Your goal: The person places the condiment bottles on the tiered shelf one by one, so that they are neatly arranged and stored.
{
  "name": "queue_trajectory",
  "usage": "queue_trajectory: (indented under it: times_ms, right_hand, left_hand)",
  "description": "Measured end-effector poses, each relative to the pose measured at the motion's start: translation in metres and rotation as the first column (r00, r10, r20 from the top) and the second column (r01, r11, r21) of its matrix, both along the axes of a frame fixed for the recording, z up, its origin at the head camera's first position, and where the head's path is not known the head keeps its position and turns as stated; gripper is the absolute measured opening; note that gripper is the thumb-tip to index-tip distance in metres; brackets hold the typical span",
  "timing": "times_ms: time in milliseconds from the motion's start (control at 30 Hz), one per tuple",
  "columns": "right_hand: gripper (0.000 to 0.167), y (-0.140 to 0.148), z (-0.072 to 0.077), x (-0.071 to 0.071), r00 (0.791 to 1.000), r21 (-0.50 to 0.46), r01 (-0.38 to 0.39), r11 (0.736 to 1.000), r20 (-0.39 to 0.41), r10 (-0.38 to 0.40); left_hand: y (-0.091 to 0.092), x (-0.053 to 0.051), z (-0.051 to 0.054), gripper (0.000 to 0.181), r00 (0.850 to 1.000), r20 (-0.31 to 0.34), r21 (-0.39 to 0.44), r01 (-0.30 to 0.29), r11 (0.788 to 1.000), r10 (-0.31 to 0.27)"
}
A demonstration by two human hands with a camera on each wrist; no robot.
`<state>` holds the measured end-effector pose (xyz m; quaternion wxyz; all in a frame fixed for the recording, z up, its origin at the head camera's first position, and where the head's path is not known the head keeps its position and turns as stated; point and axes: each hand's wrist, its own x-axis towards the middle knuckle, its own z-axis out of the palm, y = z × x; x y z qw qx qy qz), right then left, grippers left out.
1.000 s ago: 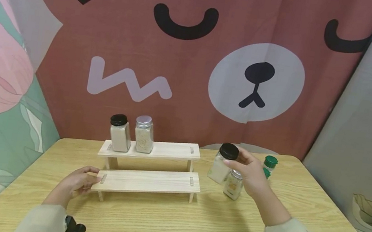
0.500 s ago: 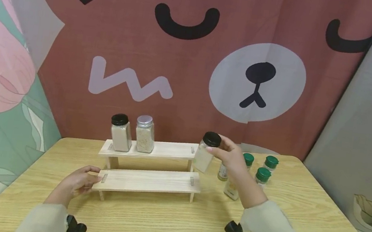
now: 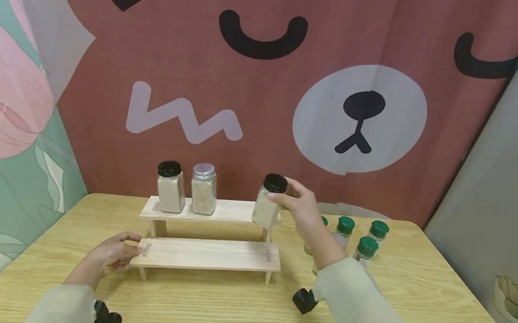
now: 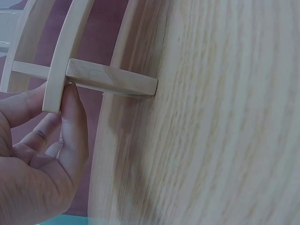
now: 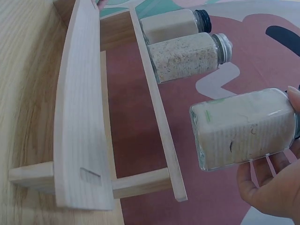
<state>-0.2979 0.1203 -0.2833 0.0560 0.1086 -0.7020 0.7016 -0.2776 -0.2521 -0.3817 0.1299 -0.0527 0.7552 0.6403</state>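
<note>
My right hand (image 3: 304, 212) grips a square glass jar (image 3: 264, 210) of pale powder near its black lid. In the right wrist view the jar's base is apart from the upper board (image 5: 161, 122), above its right part. A black-lidded jar (image 3: 170, 193) and a silver-lidded jar (image 3: 203, 195) with grainy contents stand on the upper shelf (image 3: 232, 211) toward its left end. My left hand (image 3: 112, 254) pinches the left end of the lower wooden shelf (image 3: 211, 256); in the left wrist view the thumb (image 4: 74, 122) presses under the board.
Several green-lidded spice bottles (image 3: 367, 248) stand on the wooden table (image 3: 228, 311) right of the two-tier rack, partly behind my right forearm. A bear-patterned curtain (image 3: 267, 102) hangs directly behind the table.
My right hand has carried the black-lidded jar leftward from above the table on the right to over the upper shelf. My left hand stays at the lower shelf's end.
</note>
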Motion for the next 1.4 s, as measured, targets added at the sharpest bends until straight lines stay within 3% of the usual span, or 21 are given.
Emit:
queue_trajectory:
  times_ms: [433,800,1400]
  right_hand:
    - [0.044,-0.028,-0.004,-0.020,1.000,0.003,-0.007,1.000,0.018,0.007]
    - [0.041,-0.048,-0.005,-0.029,0.999,0.057,0.003,0.998,0.039,-0.005]
    - [0.037,-0.063,-0.004,-0.035,0.997,0.041,-0.076,0.996,0.009,0.076]
  left_hand:
    - [-0.001,-0.001,-0.001,0.044,1.000,0.002,-0.012,-0.002,1.000,0.002]
    - [-0.001,0.001,-0.001,0.044,1.000,-0.006,-0.035,-0.016,0.999,0.015]
    - [0.001,0.001,0.001,0.044,1.000,-0.016,-0.052,-0.019,0.998,0.018]
